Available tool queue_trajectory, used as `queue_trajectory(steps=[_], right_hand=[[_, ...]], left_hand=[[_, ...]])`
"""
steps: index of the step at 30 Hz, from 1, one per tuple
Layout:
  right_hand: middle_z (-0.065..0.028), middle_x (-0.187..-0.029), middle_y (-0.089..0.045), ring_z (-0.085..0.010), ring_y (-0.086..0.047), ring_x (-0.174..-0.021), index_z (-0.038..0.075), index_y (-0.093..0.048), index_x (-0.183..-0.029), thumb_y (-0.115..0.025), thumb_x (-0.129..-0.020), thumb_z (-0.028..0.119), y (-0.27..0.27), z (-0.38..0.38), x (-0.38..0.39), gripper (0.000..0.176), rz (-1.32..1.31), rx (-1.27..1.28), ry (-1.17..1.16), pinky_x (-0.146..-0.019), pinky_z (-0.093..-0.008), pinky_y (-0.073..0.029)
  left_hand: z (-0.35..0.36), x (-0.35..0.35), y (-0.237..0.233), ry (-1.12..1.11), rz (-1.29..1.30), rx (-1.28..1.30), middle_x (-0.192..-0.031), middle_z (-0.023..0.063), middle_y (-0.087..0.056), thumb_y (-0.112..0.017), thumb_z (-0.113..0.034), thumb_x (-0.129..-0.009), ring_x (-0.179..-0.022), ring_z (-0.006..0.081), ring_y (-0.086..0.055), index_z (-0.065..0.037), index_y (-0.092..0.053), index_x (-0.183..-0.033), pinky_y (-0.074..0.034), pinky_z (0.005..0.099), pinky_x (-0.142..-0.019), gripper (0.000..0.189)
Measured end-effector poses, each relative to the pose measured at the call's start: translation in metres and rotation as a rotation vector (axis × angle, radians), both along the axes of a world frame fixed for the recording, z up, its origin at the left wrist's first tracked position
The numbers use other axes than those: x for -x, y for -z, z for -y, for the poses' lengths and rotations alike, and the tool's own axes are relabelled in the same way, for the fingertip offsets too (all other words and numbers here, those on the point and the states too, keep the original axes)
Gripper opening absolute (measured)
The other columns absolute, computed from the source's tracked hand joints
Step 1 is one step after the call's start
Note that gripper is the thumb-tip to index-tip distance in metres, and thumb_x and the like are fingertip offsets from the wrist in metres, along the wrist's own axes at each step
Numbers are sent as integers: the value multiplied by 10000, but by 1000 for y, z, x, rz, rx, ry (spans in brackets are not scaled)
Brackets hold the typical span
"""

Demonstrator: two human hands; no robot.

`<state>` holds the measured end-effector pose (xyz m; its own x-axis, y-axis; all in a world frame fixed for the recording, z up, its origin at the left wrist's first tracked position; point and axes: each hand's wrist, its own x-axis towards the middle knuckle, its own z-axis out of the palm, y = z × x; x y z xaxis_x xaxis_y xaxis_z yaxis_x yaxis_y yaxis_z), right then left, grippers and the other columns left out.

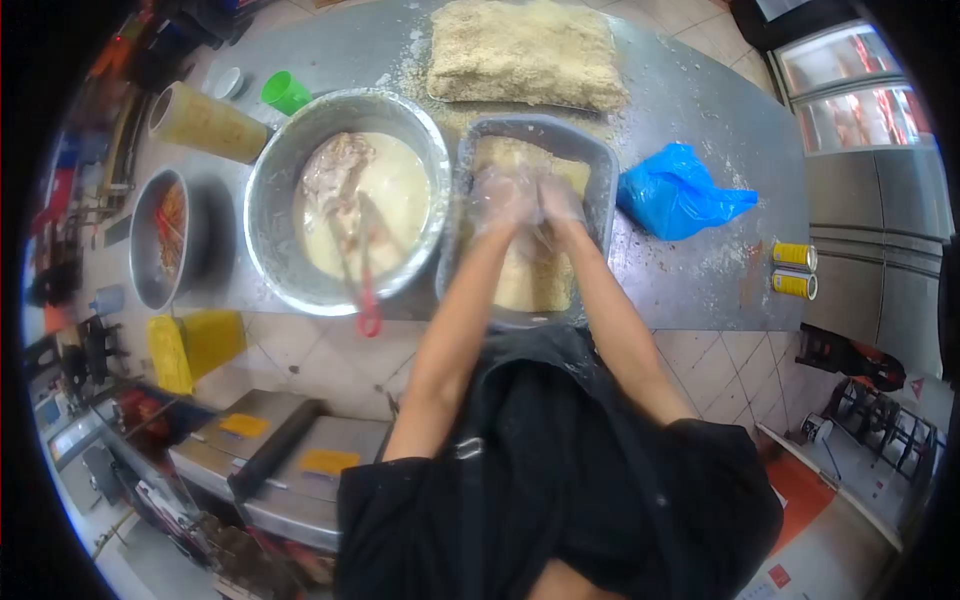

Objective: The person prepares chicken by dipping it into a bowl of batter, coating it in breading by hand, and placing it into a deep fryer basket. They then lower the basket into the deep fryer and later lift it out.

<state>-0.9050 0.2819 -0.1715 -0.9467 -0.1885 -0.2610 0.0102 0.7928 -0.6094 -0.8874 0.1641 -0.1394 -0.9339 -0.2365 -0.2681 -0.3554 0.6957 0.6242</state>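
Both hands are inside a grey rectangular tub (604,200) that holds pale crumbs (525,290). My left hand (507,198), in a clear plastic glove, lies over the crumbs; motion smears its fingers. Close beside it, my right hand (560,200) is gloved too and also blurred. Whether either one grips something cannot be made out. Left of the tub stands a large metal bowl (262,215) of creamy white batter (395,180) with pieces of meat (340,170) in it. Tongs with a red end (369,318) rest over its near rim.
A tray heaped with crumbs (525,50) lies behind the tub. To the right are a blue plastic bag (680,195) and two yellow cans (795,270). A green cup (286,92), a tan cylinder (205,122) and a smaller metal bowl (140,245) stand at the left.
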Motion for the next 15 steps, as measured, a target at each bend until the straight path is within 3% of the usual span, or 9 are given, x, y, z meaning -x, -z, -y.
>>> queue_trajectory(steps=[2,3,5,6,8,9,11,14,15], right_hand=[[-265,-1100,-602,-409,-569,-1016,-5,-631,-1055,-346,-978,407,-57,19,-3,507,476,480,399,-872,-436,-449],[-265,-1100,-602,-409,-569,-1016,-5,-631,-1055,-346,-978,407,-41,13,-1,507,478,484,400,-872,-436,-449],[-256,-1094,-607,-391,-580,-994,7,-643,-1027,-425,-959,349,2,-5,12,411,-100,410,-6,-860,-431,-454],[-256,-1094,-607,-391,-580,-994,7,-643,-1027,-425,-959,349,-18,-4,8,411,-95,404,-9,-860,-431,-454],[-237,-1074,-611,-377,-582,-998,35,-632,-1035,-482,-923,284,-84,7,-6,312,481,586,366,-855,-443,-453],[-237,-1074,-611,-377,-582,-998,35,-632,-1035,-482,-923,284,-77,5,-5,312,486,581,362,-855,-443,-453],[-241,-1085,-605,-380,-568,-1036,32,-616,-1096,-490,-905,315,-58,-1,-5,364,-98,-31,-353,-869,-453,-453],[-241,-1135,-589,-392,-543,-1081,35,-618,-1132,-430,-916,401,-36,31,-24,465,-149,-181,-124,-895,-486,-436],[-242,-1150,-582,-396,-537,-1087,32,-622,-1129,-411,-917,427,-18,34,-38,495,-286,-287,-47,-905,-495,-426]], left_hand=[[2,4,-3,-121,-26,-31,-975,336,-622,-394,-443,-946,-958,444,-619,87,-645,-993,-453,487,-895,589],[12,13,6,-132,-14,-167,-954,329,-628,-404,-423,-945,-941,427,-627,86,-653,-950,-458,487,-872,567],[24,20,9,-142,-9,-306,-932,322,-633,-414,-404,-945,-923,410,-636,85,-660,-907,-462,487,-849,549],[26,9,6,-6,-151,-227,-932,317,-634,-426,-381,-942,-897,395,-641,90,-653,-890,-470,476,-817,525],[28,-18,-19,177,-200,-57,-991,293,-637,-448,-321,-939,-877,360,-647,80,-644,-920,-486,446,-753,447],[29,-34,-42,225,-110,33,-1050,273,-639,-457,-283,-939,-884,341,-648,66,-643,-966,-494,427,-720,396],[35,-84,-56,393,-335,439,-1230,179,-601,-442,-192,-942,-995,280,-637,16,-590,-1155,-522,381,-727,332],[39,-156,28,414,-309,537,-1353,112,-520,-450,-160,-937,-1089,235,-602,-33,-502,-1284,-533,357,-803,373],[51,-183,48,545,-420,484,-1203,148,-572,-442,-192,-941,-976,264,-614,-11,-488,-1287,-522,374,-766,394]])
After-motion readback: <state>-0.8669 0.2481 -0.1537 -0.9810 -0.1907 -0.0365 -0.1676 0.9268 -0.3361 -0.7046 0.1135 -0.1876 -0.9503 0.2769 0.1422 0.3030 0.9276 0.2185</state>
